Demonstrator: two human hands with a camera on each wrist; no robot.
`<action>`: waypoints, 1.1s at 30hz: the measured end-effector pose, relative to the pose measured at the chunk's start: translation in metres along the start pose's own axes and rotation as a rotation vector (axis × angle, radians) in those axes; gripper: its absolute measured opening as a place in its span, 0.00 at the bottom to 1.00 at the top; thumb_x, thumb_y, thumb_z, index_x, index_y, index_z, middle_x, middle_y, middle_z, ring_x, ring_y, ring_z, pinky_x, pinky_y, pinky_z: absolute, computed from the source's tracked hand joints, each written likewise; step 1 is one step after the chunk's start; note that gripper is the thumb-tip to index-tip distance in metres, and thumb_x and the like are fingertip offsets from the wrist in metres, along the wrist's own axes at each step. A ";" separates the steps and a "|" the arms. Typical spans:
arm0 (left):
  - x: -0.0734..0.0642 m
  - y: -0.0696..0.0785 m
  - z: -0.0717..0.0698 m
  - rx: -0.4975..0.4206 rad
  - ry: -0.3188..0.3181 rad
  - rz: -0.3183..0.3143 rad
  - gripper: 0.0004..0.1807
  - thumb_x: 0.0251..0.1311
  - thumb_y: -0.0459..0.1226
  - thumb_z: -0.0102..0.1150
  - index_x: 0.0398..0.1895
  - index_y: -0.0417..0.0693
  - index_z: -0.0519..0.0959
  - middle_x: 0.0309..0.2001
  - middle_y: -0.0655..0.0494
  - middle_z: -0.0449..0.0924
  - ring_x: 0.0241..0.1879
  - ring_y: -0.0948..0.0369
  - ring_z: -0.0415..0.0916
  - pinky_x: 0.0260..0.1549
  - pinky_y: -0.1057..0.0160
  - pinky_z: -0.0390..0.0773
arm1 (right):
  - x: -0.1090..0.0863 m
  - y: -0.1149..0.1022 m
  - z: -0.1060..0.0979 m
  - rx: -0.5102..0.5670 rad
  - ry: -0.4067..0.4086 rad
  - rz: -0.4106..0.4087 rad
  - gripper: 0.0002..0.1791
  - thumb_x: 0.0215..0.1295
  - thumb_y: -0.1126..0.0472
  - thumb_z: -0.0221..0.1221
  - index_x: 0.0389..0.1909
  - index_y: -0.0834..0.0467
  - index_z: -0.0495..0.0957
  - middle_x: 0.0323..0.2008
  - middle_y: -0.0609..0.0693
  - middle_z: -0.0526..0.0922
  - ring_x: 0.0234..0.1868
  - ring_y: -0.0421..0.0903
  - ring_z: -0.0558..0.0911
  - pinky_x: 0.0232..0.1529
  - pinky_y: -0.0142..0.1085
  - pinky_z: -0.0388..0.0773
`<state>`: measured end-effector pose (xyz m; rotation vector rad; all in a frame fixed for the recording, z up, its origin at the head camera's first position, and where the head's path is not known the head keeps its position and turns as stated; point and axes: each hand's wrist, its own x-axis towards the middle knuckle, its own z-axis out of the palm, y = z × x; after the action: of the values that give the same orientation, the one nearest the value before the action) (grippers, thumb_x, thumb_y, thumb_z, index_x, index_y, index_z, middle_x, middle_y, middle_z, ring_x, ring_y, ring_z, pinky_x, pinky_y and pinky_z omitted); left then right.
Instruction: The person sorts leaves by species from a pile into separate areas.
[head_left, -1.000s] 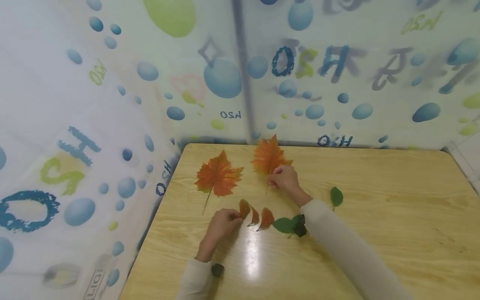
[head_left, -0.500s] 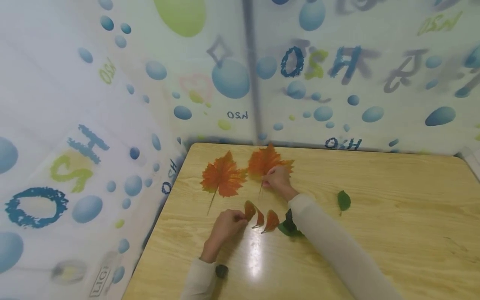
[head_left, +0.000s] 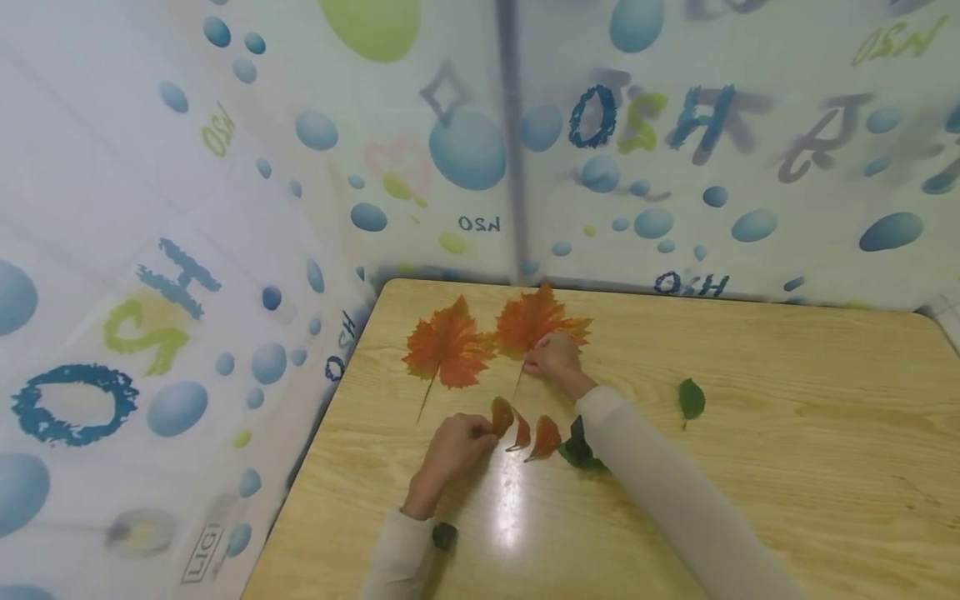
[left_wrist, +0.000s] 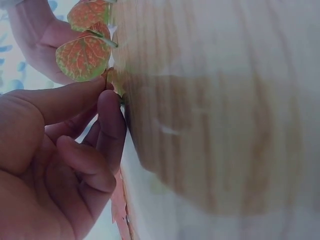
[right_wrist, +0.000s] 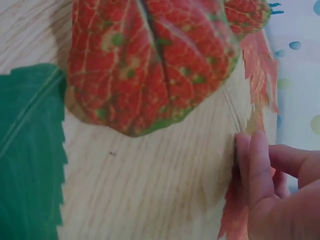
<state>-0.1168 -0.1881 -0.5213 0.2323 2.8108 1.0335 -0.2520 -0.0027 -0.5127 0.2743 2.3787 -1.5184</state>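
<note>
My left hand (head_left: 453,450) pinches a small red-green leaf (head_left: 502,417) by its lower edge, low over the table. In the left wrist view, thumb and forefinger meet at that leaf's base. Two similar curled leaves, a middle one (head_left: 522,432) and a right one (head_left: 545,438), stand beside it in a row. Farther back, my right hand (head_left: 557,360) pinches the stem of an orange maple leaf (head_left: 527,321), covering part of its blade. A second orange maple leaf (head_left: 448,343) lies flat to its left, their edges meeting or nearly so.
Green leaves (head_left: 577,454) lie partly under the right sleeve (head_left: 660,475). A single green leaf (head_left: 691,399) rests farther right on the wooden table (head_left: 795,417). Next to the left sleeve (head_left: 401,550) is a small dark green leaf (head_left: 445,536). A patterned wall covering (head_left: 465,150) borders the table's back and left.
The right hand has shifted the orange maple leaf left and slightly down, close against the other one. The left hand keeps its pinch in the same place. The head view has turned slightly.
</note>
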 end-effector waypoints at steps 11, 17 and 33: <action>0.003 0.002 -0.001 -0.011 -0.010 0.007 0.02 0.57 0.34 0.67 0.31 0.45 0.87 0.31 0.56 0.86 0.31 0.64 0.77 0.32 0.65 0.75 | 0.003 0.008 -0.015 -0.030 -0.066 -0.093 0.11 0.54 0.69 0.64 0.20 0.58 0.72 0.19 0.53 0.83 0.19 0.42 0.81 0.22 0.29 0.74; 0.002 0.001 -0.001 -0.008 -0.016 0.003 0.02 0.58 0.34 0.67 0.32 0.45 0.87 0.31 0.56 0.86 0.31 0.64 0.76 0.32 0.64 0.75 | -0.001 0.014 -0.032 0.023 -0.138 -0.100 0.09 0.57 0.65 0.68 0.25 0.60 0.76 0.25 0.56 0.86 0.22 0.44 0.84 0.25 0.33 0.80; 0.001 0.001 -0.002 -0.021 -0.014 0.020 0.04 0.57 0.35 0.67 0.32 0.43 0.87 0.32 0.54 0.86 0.32 0.63 0.77 0.32 0.64 0.76 | -0.022 0.034 -0.091 -0.118 -0.241 -0.257 0.09 0.64 0.63 0.63 0.39 0.66 0.81 0.42 0.60 0.82 0.31 0.43 0.77 0.32 0.36 0.78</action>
<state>-0.1184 -0.1883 -0.5195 0.2653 2.7890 1.0604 -0.2344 0.0942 -0.4982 -0.2377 2.3637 -1.4137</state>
